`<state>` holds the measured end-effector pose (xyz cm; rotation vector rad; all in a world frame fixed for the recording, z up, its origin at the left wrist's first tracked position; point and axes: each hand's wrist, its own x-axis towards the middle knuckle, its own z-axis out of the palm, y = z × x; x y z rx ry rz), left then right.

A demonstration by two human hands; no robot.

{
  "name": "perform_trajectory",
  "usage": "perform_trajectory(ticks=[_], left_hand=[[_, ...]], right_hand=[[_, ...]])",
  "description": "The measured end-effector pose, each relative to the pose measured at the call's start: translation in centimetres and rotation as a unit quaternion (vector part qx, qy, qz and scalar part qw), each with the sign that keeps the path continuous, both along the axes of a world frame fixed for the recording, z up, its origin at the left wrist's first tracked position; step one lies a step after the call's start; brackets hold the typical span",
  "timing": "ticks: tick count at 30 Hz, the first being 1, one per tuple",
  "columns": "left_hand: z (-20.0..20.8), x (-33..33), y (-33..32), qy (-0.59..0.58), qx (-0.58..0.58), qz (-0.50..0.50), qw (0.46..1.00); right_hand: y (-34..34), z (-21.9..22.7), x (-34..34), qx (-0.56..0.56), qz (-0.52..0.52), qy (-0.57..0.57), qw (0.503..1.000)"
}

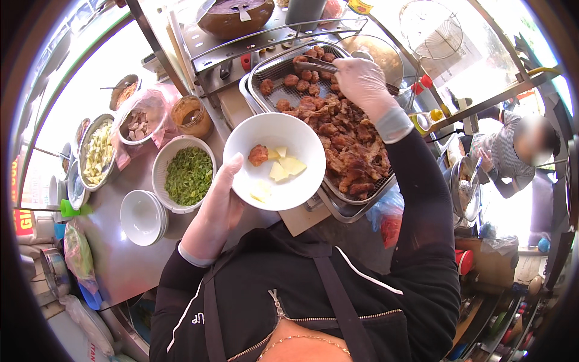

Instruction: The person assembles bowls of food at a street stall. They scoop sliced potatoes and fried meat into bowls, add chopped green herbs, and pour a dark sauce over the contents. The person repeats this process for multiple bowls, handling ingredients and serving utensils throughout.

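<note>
My left hand (218, 202), in a clear glove, is closed on the side of a white bowl (304, 181) held in front of my chest. In the bowl lie one browned meatball (259, 155) and several pale yellow slices (279, 171). My right hand (365, 87), also gloved, grips metal tongs (319, 67). Their tips are among the browned meatballs (292, 80) at the far end of a mesh-lined metal tray (278, 95). Heaped browned meat pieces (353, 154) fill the tray's nearer part. Whether the tongs pinch a meatball is unclear.
Left of my bowl stand a basket of chopped greens (188, 175), stacked white bowls (143, 218) and a brown jar (193, 119). Farther left are a pink-lined bowl of meat (139, 125) and a bowl of pale pieces (98, 151). A co-worker (503, 151) is at the right.
</note>
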<state>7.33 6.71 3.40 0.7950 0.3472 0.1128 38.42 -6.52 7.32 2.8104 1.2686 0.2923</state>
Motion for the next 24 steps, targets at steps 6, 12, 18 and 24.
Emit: perform_trajectory(ticks=[6, 12, 18, 24], left_hand=[[0.2, 0.4, 0.1, 0.017, -0.008, 0.040, 0.999], [0.5, 0.9, 0.2, 0.036, -0.002, 0.025, 0.999], [-0.7, 0.5, 0.1, 0.032, 0.000, 0.013, 0.999], [0.3, 0.2, -0.2, 0.023, -0.001, 0.031, 0.999]], right_hand=[[-5.3, 6.2, -5.8, 0.145, 0.111, 0.285, 0.941], [-4.8, 4.7, -5.0, 0.080, 0.070, 0.156, 0.982], [0.0, -1.5, -0.7, -0.037, 0.040, 0.054, 0.997], [-1.0, 0.2, -1.7, 0.042, 0.023, 0.070, 0.996]])
